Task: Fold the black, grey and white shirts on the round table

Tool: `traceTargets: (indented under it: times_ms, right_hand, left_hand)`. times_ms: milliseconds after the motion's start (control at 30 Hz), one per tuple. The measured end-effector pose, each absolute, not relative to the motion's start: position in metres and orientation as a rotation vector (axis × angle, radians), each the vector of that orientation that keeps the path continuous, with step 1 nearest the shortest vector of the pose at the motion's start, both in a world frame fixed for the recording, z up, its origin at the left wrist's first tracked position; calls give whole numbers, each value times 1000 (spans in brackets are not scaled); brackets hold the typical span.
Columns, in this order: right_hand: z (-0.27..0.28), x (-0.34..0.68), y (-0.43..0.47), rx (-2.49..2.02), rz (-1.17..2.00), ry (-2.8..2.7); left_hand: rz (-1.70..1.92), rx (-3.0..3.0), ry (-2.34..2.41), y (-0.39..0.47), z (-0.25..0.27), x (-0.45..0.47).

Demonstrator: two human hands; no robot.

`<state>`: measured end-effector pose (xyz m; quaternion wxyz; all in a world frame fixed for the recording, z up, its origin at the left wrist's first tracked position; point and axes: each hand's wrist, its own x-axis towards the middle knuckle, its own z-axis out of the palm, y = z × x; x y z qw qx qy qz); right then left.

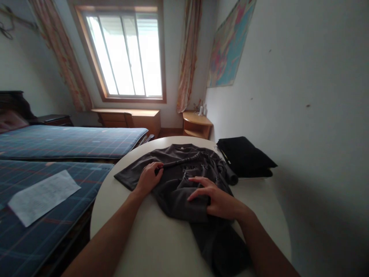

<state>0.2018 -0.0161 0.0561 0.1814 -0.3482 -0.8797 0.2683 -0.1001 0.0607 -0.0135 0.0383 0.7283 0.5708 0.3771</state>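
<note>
A dark grey T-shirt (173,192) lies partly folded and rumpled on a round white table (138,246). Its collar points to the far side, and lacing or dark print shows across its front. My left hand (150,177) is on the shirt's left part, fingers curled in on the cloth at one end of a raised fold. Over the lower right part rests my right hand (219,198), its thumb and fingers apart against the fabric. Below that hand, a dark length of cloth (221,246) trails toward the table's near edge.
Folded black cloth (245,156) sits at the table's right rim, near the white wall (317,134). To the left are beds with blue plaid mattresses (72,140), one bearing a white paper sheet (44,196). A wooden desk (144,115) and corner shelf (197,121) stand beyond.
</note>
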Motion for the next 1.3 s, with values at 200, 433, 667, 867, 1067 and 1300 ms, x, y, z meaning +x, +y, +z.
traceTargets:
  times_ms: [200, 433, 667, 867, 1067, 1300]
  right_hand:
    - [58, 190, -22, -923, 992, -2199]
    - [61, 166, -42, -798, 1104, -2286]
    - [51, 172, -22, -1150, 854, -1985]
    - [51, 185, -15, -1297, 855, -1932]
    - [49, 188, -7, -1329, 749, -1833]
    - [58, 178, -35, -859, 1434, -1990]
  left_hand:
    - [1060, 2011, 1778, 62, -18, -103]
    - [1082, 1959, 1711, 62, -14, -106]
    - [1045, 2015, 1725, 59, -12, -103]
    - [986, 2152, 1775, 55, -9, -101]
    - [621, 2320, 1856, 46, -5, -98]
    - [261, 2384, 1973, 33, -5, -88]
